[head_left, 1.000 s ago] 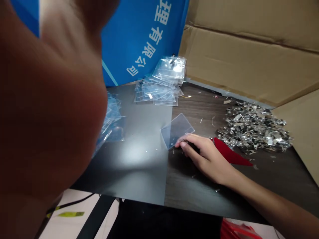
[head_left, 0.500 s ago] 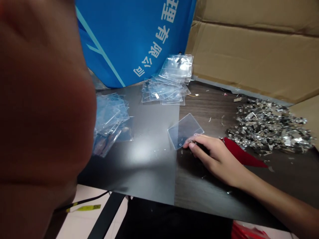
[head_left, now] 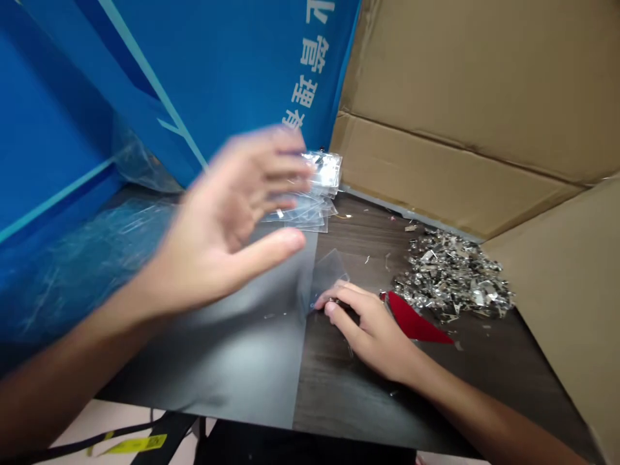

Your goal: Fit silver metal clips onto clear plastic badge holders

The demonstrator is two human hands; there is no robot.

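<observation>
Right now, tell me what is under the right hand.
The right hand has its fingertips on the near edge of a clear plastic sleeve on the dark table. A red piece shows beside it; whatever lies under the palm is covered.

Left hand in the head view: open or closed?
Open. The left hand hangs above the table, blurred, with its fingers spread and the thumb apart; nothing shows in its grip.

Blue board (head_left: 217, 71) with white lettering; red piece (head_left: 411, 320); seemingly silver clips (head_left: 450, 274).
</observation>
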